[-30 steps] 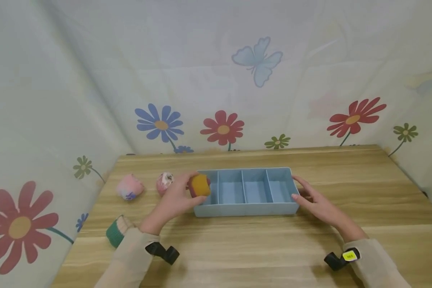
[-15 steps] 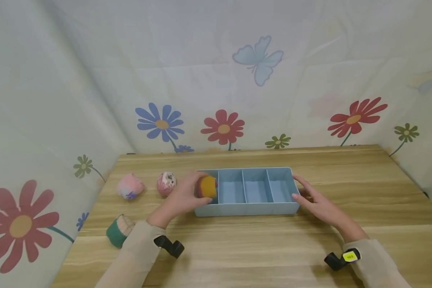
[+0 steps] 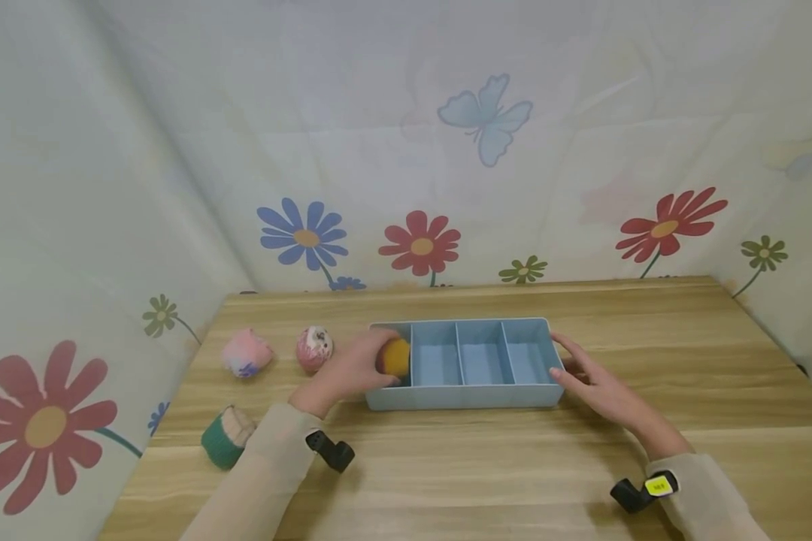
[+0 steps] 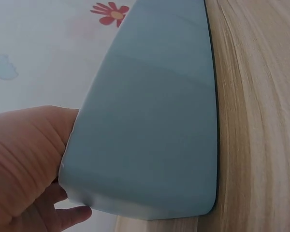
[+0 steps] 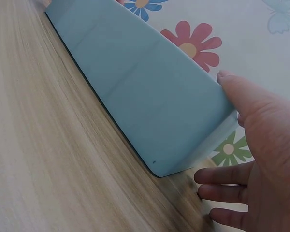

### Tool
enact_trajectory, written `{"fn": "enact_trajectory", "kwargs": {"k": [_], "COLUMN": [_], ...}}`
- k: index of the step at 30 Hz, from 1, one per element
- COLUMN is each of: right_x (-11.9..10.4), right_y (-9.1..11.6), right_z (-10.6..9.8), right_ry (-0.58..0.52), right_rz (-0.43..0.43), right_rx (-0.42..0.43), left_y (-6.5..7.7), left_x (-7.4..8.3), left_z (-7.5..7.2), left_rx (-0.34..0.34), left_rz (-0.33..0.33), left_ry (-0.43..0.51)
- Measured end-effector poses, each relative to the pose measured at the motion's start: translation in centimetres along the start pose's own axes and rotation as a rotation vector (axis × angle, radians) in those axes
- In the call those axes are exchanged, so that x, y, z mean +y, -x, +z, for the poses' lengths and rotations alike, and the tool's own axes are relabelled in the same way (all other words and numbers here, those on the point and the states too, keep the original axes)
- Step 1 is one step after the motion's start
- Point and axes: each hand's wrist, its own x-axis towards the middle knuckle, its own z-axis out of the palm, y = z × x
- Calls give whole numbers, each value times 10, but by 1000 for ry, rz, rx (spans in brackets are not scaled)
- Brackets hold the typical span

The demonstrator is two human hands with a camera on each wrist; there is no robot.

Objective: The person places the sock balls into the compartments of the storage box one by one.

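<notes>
In the head view, my left hand [image 3: 356,367] holds a rolled-up mustard and maroon bundle [image 3: 396,357], which looks like socks. It is down inside the leftmost compartment of a light blue divided box [image 3: 463,397]. The fingers' far side is hidden there. The left wrist view shows this hand [image 4: 31,159] at the box's end, the bundle out of sight behind the wall. My right hand [image 3: 598,385] touches the box's right end, thumb at the rim. In the right wrist view its lower fingers [image 5: 224,176] extend loosely beside the end wall [image 5: 212,140].
Left of the box on the wooden table [image 3: 487,473] lie a pink bundle [image 3: 246,352], a pink and white bundle [image 3: 314,347] and a green and beige bundle [image 3: 225,437]. A flower-printed curtain [image 3: 352,150] stands behind the table.
My left hand has moved right and down, carrying the mustard and maroon bundle from over the box's left end into the leftmost compartment. My right hand has stayed at the right end.
</notes>
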Motion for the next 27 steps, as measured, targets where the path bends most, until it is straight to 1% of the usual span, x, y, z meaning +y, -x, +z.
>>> {"fn": "enact_trajectory", "kwargs": {"k": [5, 9, 11, 13, 18, 20, 24, 27], "right_x": [1, 0, 0, -1, 0, 0, 1, 1], "right_y": [0, 1, 1, 1, 1, 1, 2, 3], "right_z": [1, 1, 1, 1, 2, 2, 3, 3], "right_ry": [-1, -7, -5, 1, 9, 7, 2, -10], "right_rz": [4, 4, 5, 4, 6, 10, 14, 11], "right_rx": [1, 5, 6, 8, 8, 9, 13, 14], "left_y": [-2, -2, -2, -1, 1, 2, 6, 8], "left_x": [3, 6, 6, 6, 2, 0, -1, -2], "left_z": [-1, -3, -3, -3, 0, 1, 4, 6], "left_rx": [-33, -91, -111, -117, -83, -57, -4, 47], "left_rz": [-3, -2, 3, 9, 35, 44, 40, 48], "left_ry": [-37, -63, -55, -41, -1, 20, 57, 78]}}
